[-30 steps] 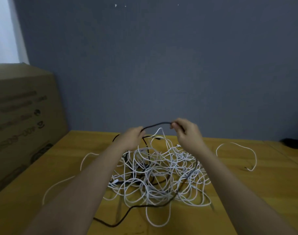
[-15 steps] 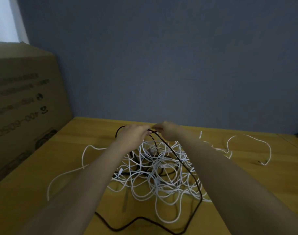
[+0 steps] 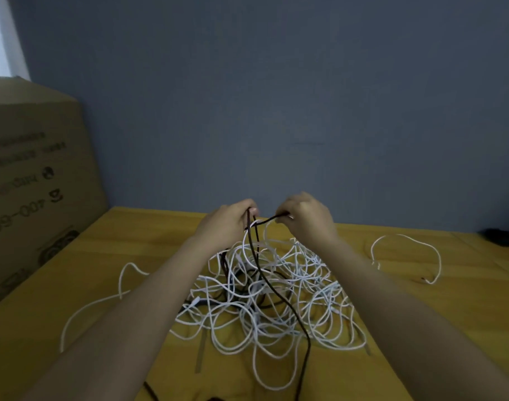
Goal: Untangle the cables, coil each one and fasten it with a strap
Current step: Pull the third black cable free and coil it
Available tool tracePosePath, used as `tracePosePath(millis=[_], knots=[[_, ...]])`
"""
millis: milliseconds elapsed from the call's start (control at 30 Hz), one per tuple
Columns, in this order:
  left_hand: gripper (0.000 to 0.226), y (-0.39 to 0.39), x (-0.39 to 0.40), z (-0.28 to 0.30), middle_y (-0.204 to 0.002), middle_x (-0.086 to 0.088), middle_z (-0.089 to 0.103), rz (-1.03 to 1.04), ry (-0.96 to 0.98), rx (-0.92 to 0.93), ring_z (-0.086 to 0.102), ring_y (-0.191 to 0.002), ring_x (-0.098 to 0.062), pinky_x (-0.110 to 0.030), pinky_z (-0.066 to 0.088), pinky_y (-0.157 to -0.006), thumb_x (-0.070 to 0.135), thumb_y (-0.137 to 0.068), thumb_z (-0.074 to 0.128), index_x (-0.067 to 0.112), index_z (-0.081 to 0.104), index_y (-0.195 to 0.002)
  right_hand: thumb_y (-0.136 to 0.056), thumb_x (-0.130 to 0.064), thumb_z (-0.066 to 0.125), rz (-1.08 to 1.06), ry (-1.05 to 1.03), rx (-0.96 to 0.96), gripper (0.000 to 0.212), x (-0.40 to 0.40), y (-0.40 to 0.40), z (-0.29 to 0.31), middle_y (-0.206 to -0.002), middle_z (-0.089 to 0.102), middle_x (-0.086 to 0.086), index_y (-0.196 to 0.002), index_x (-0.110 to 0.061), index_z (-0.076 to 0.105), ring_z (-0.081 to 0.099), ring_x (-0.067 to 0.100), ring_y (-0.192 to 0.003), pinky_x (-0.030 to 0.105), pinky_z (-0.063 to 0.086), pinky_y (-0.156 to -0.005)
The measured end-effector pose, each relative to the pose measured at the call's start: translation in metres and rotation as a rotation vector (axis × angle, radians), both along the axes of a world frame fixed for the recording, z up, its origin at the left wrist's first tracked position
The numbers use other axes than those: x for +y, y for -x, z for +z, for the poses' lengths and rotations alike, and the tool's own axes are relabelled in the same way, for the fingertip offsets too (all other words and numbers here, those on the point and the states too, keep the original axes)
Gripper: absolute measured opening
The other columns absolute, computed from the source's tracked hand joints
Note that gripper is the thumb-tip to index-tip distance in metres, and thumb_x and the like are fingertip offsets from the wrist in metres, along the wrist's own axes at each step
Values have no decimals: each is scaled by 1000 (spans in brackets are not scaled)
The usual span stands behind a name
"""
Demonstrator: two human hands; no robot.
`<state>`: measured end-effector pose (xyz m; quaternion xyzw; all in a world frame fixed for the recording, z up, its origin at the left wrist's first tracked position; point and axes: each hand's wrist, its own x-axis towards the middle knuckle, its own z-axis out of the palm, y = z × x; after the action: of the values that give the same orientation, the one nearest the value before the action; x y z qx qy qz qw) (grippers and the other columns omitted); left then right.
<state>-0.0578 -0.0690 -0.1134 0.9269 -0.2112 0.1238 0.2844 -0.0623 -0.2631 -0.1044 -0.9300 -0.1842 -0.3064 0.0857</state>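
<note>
A tangled heap of white cables (image 3: 276,302) lies in the middle of the yellow table (image 3: 421,322). A black cable (image 3: 279,296) runs through the heap and up to both hands. My left hand (image 3: 227,224) grips loops of the black cable above the heap. My right hand (image 3: 305,218) pinches the same black cable a short way to the right. A short black stretch spans the gap between the hands. The cable's long end trails down to the table's near edge.
A large cardboard box (image 3: 30,183) stands along the left side of the table. A loose white cable loop (image 3: 406,256) lies at the right. A dark object (image 3: 502,237) sits at the far right by the grey wall.
The hands came together over the heap, then drew slightly apart. The left hand now holds hanging loops of black cable, and the long black stretch has shifted rightward across the heap.
</note>
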Motion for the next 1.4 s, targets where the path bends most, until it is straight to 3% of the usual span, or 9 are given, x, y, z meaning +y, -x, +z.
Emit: tracePosePath(millis=[200,333,567,667,767,934,1067,1267,1400], knots=[[22,7,-8,8,-85,7,68,-61,75,4,63,-85,-20,-45,51,-81,37,-102,37,29,57,-96,-80,-21,76,92,-647,437,3,-17,21,-3,-89,70,1,-79,-19,74,60,8,-75,31,46,-68],[19,13,-8,10,-76,14,66,-85,112,-5,65,-79,-17,-44,52,-80,30,-101,40,29,56,-90,-93,-19,59,91,-422,657,13,-23,31,4,-92,70,10,-88,-17,71,60,24,-83,33,41,-73],[21,25,-5,4,-81,15,65,-126,120,28,64,-83,-11,-42,53,-79,41,-101,37,37,54,-91,-91,-11,55,-38,453,29,26,-13,50,4,-108,62,-1,-109,-25,68,53,23,-103,33,36,-78],[24,28,-2,3,-85,14,66,-135,167,48,64,-87,-9,-40,52,-83,45,-100,36,35,57,-94,-74,0,69,-47,452,-191,23,-12,53,-1,-90,62,6,-93,-14,72,56,27,-84,35,42,-68],[23,31,-2,4,-89,7,67,-174,234,92,65,-87,-12,-38,53,-83,41,-101,38,32,58,-95,-91,-10,59,96,83,44,18,-8,55,-15,-99,64,8,-105,-10,71,54,25,-94,25,37,-76],[22,42,-8,5,-90,-7,63,-238,480,237,66,-61,-13,-20,55,-60,29,-102,40,24,59,-93,-83,-12,72,175,-658,287,6,13,54,-32,-74,66,-9,-86,-10,68,59,-3,-65,12,44,-63],[16,43,-5,5,-90,-7,70,-245,465,93,66,-73,-6,-13,49,-62,19,-100,48,16,64,-99,-82,-6,72,287,-1222,494,12,32,53,-32,-69,65,6,-83,-2,61,65,13,-65,23,55,-66],[31,40,15,9,-99,20,72,-270,347,259,63,-103,-1,-27,45,-95,18,-100,49,45,54,-114,-79,3,71,320,-1588,630,20,37,56,-30,-79,68,10,-94,-6,61,68,16,-71,22,57,-70],[29,38,14,5,-108,11,70,-194,315,227,62,-107,-6,-30,45,-99,12,-98,50,32,59,-118,-81,9,65,399,-1710,694,23,37,57,-34,-89,71,10,-91,-11,60,68,13,-76,22,54,-77]])
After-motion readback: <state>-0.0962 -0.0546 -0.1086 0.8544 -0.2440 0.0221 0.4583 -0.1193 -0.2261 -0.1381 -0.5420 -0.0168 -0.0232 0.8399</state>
